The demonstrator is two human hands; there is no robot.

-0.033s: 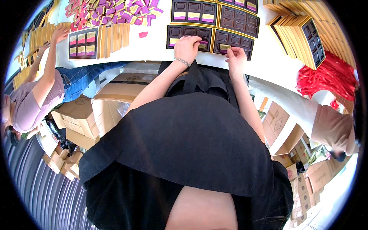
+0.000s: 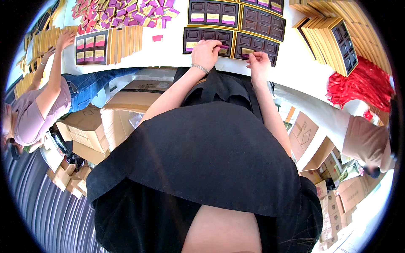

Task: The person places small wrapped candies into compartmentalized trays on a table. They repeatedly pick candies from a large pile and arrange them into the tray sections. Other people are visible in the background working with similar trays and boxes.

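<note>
My left hand is over the lower-left black tray with gold edging, fingers curled onto a small purple-and-gold piece in a bottom compartment; another such piece lies left of it. My right hand is at the lower edge of the neighbouring lower-right tray, thumb and forefinger closed at a gold-and-purple piece in that tray's lower-left compartment. More trays lie above, some compartments holding the same pieces, others showing dark plastic.
A pile of small pink and purple pieces, tray stacks at left and right, and red ribbons share the white table. Co-workers stand left and right. Cardboard boxes sit below.
My right hand's fingers have shifted very slightly at the piece in the right tray. Otherwise little differs.
</note>
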